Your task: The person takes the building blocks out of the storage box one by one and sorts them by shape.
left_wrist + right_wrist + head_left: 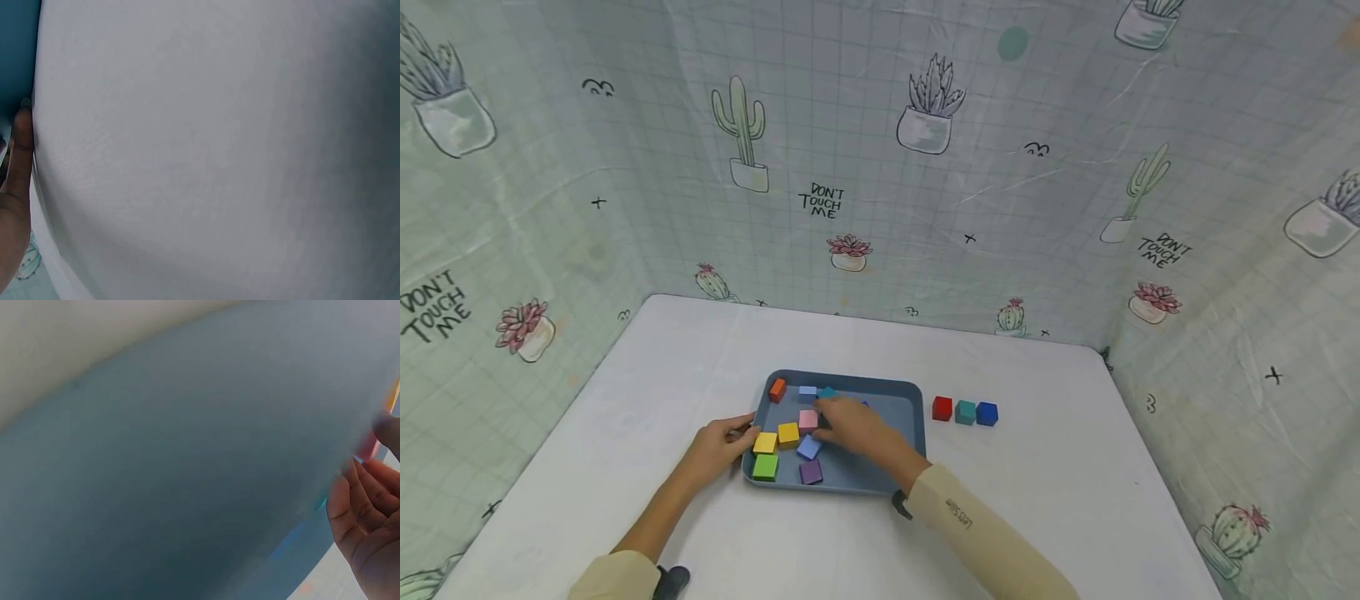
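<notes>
A blue-grey tray (865, 479) holds several coloured blocks. My left hand (718, 446) grips its left rim, thumb near a yellow block (765, 443); in the left wrist view a finger (22, 144) lies along the tray's outer wall. Inside the tray, my right hand (853, 425) pinches a pink block (808, 420) by its right edge. Thumb and fingertips also flank the pink block (367, 449) in the right wrist view. Close by are an orange-yellow block (788, 435), a periwinkle block (808, 447) and a teal block (826, 392) partly covered by the right hand.
A green block (765, 467), a purple block (811, 472), a light blue block (807, 392) and an orange-red block (777, 390) also sit in the tray. Right of it on the white table (1045, 500) stand red (942, 408), teal (966, 412) and blue (987, 414) blocks.
</notes>
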Tool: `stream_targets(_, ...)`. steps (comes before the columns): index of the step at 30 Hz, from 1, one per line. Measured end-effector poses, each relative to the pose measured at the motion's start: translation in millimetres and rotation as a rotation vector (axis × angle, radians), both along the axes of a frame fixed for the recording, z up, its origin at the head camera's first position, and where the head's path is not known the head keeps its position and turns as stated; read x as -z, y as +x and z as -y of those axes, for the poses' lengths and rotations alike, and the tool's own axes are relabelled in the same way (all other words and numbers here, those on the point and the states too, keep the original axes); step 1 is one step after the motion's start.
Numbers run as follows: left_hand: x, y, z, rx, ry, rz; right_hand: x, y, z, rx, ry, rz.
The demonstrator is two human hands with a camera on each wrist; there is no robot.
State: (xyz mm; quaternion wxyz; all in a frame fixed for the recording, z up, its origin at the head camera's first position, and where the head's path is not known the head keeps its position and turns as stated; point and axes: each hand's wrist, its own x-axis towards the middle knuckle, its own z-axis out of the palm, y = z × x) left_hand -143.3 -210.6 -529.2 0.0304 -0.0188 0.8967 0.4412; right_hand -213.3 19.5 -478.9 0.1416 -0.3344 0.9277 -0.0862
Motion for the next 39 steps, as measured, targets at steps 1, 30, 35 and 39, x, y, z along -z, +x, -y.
stream_targets(1,0.0,-0.1,0.0,-0.001,-0.002,0.0,0.5,0.2,0.5,0.003,-0.007,0.006)
stream_targets(30,-2.6,1.5,-0.9,0.012,0.002,0.004,0.4,-2.7,-13.8,0.128,-0.19,0.086)
stream_targets(35,-2.5,0.8,-0.9,0.006,0.002,0.003,-6.0,-8.9,-28.3,0.146,-0.237,0.085)
stream_targets(39,-3.0,1.0,-1.5,0.005,0.001,0.004,-13.5,-12.5,-42.2,0.164,-0.249,0.073)
